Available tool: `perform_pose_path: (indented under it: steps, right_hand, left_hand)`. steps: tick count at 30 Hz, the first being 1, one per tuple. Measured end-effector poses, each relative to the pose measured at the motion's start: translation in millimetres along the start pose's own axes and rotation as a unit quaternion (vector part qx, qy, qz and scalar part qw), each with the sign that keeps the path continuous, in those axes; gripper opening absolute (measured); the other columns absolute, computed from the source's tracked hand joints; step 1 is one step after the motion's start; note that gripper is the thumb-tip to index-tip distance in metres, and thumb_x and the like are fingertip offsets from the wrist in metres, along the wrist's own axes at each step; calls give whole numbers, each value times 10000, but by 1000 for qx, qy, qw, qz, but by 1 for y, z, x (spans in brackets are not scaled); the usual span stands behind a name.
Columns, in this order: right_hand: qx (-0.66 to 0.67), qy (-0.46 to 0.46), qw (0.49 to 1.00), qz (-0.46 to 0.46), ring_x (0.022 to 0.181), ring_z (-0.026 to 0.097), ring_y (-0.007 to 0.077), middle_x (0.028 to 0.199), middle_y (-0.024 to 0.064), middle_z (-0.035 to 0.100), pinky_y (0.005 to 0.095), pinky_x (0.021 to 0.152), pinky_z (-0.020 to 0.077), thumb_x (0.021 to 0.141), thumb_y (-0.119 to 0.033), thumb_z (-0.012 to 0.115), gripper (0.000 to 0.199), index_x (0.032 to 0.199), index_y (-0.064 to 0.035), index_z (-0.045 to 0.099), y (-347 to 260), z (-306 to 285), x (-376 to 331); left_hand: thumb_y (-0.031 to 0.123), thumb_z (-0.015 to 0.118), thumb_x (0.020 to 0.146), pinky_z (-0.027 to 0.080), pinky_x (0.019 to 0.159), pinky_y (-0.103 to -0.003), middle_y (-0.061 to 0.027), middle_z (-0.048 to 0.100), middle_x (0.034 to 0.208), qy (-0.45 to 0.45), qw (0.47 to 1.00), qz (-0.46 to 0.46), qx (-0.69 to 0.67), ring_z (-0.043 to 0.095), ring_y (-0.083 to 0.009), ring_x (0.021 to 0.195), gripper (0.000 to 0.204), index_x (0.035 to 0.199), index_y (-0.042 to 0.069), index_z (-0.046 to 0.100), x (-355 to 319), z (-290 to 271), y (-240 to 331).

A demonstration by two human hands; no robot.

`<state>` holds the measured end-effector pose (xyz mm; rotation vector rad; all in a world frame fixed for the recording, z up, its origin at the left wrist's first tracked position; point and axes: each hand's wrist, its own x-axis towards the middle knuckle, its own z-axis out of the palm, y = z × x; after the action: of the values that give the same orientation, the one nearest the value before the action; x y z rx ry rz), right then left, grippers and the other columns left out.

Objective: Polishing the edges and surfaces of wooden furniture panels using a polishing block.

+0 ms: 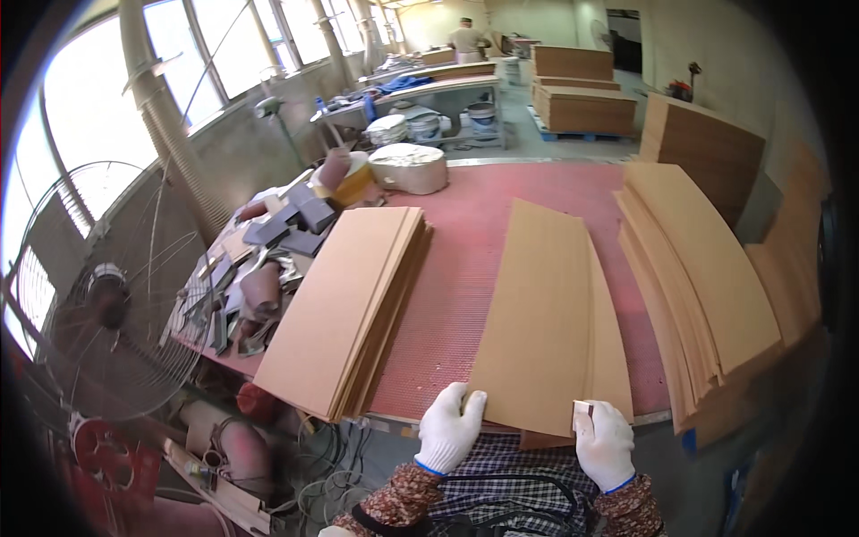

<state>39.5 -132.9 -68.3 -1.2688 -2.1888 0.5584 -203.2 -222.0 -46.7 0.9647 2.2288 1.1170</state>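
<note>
Nearest, a small pale block (583,412) is grasped by the white-gloved right grip (605,445) at the close edge of the tan middle panel (532,313), toward its right corner. The left grip (450,430), also gloved, is placed at the panel's near left corner with the thumb spread; whether the edge is pinched underneath cannot be told. The middle panel is laid lengthwise on a red desk (447,313), and a second board (607,331) is exposed along its right side. The panel can be judged thin, stiff, fairly light, smooth enough to slide and easily chipped at its corners; it is best taken by both long edges. To the panel's left, a stack of boards (340,304) is set; to its right, a taller pile (707,268). Past its far end, a white round bundle (408,168) is placed to the left.
</note>
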Motion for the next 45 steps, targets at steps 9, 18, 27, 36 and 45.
perform_pose_path:
  steps: [9,18,27,36,45]
  right_hand:
    - [125,-31,990,53,870,717,348,921,185,727,448,801,555,1094,-244,551,282,1098,-4,700,-44,-8,23]
    - [277,-97,954,-59,901,754,328,995,195,753,420,836,582,1119,-326,581,365,1213,5,704,-151,32,71]
    - [245,-283,904,-205,1060,687,423,1099,232,674,519,896,573,1119,-327,515,352,1168,-7,653,-227,147,88]
    - [24,-248,872,-421,837,685,312,1012,115,652,485,551,598,1083,-331,546,336,1181,-56,711,-268,172,60]
    - [17,-301,837,-458,895,780,368,1055,152,703,551,616,617,985,-217,604,240,1122,-44,698,-270,170,96]
  left_hand:
    - [256,548,1130,479,452,-202,-29,659,825,-2,919,-56,-389,593,-61,545,265,1165,4,622,0,-33,10]
    - [293,528,1126,411,403,-200,-18,650,772,174,896,-15,-408,551,-65,494,288,1120,32,648,-9,-150,-26]
    - [211,689,1025,509,962,-497,-200,691,1233,365,886,8,285,637,-354,1149,259,1147,-13,732,21,-231,-137]
    - [172,685,1006,511,1081,-464,-211,712,1281,334,899,101,265,678,-379,1184,347,1294,-19,707,43,-273,-192]
    - [228,671,1020,538,701,-319,-95,723,875,129,983,14,131,684,-157,769,343,1234,-38,704,91,-334,-150]
